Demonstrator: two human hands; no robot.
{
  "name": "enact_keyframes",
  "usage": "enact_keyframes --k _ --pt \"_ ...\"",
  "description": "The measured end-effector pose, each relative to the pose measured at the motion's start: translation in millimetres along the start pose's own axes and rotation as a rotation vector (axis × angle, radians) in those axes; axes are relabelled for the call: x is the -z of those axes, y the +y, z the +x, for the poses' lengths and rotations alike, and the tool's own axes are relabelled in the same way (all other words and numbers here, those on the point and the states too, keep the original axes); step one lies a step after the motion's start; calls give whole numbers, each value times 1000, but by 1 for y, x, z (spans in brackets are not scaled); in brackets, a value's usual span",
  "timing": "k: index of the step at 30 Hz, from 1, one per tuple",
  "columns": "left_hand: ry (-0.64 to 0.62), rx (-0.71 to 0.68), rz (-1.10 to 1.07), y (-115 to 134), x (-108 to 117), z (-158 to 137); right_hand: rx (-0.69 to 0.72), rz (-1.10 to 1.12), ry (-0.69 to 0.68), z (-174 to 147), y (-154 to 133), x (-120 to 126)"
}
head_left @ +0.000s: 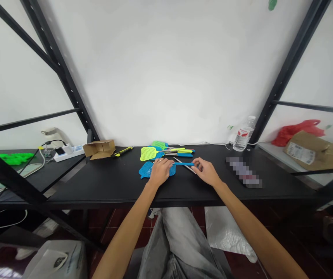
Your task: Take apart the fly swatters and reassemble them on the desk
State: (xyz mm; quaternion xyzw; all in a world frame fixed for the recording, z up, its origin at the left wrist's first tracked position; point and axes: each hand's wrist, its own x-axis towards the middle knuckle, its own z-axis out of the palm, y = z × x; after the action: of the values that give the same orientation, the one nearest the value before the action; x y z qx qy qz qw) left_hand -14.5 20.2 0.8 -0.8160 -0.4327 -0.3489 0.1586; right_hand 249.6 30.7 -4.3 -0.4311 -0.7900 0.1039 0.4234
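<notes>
Blue slender plastic handle (183, 163), in front of the lime mesh swatter (148, 154), has its end pinched in the right hand (204, 171), probably for steadiness; the left hand (161, 169) hides its own grip.

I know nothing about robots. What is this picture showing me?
No robot here: the work is human and bare-handed. One camera, worn on the head, took this picture looking forward and down. The person's right hand holds the end of a blue handle; the left hand lies over some blue mesh. Behind them on the black table is a pile of yellow, green and blue fly swatters. A cardboard box stands to the left, a bottle to the right.
</notes>
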Motion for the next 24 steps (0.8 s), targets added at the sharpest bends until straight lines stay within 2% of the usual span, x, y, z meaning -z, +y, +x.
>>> enact_keyframes --k 20,24 --pt "-33 -37 -16 0 0 0 85 -76 -64 1 -2 4" --pt "-34 -28 -26 1 2 1 71 -47 -43 1 -3 4"
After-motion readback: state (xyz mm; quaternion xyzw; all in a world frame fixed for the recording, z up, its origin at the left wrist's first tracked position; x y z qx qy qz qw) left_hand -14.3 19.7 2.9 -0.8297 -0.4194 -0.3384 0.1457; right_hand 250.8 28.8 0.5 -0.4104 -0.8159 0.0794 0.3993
